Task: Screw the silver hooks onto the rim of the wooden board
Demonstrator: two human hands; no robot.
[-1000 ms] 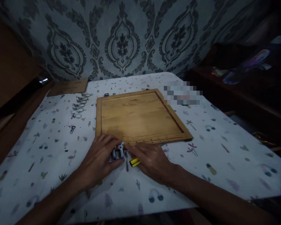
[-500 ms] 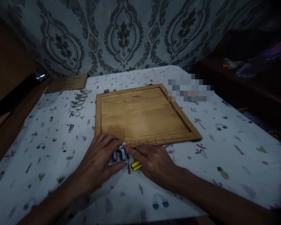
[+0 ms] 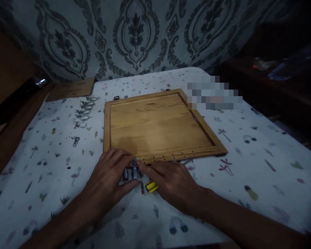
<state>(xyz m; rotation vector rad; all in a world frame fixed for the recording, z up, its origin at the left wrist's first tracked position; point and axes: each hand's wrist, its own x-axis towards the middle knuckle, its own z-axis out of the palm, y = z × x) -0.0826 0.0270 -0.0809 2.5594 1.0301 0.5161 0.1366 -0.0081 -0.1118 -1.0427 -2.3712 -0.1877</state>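
A square wooden board [image 3: 158, 126] with a raised rim lies flat on the patterned tablecloth [image 3: 248, 162]. A row of small holes runs along its near edge. My left hand [image 3: 107, 183] is curled at the board's near left corner, its fingers closed around small silvery metal pieces [image 3: 131, 171]. My right hand [image 3: 171, 181] lies beside it, its fingertips pinching one of those metal pieces at the board's edge. A yellow-handled tool [image 3: 151, 187] lies on the cloth, partly under my right hand.
Several metal hooks or clips [image 3: 84, 114] lie in a line left of the board. A brown cardboard sheet [image 3: 71, 89] rests at the far left corner. Wooden furniture [image 3: 5, 114] borders the table's left; dark shelving [image 3: 280, 90] stands to the right. A patterned wall [image 3: 134, 34] is behind.
The view has drifted slightly, so the board sits a little higher in the picture. Both hands stay at the near edge, fingers shifting slightly around the metal pieces.
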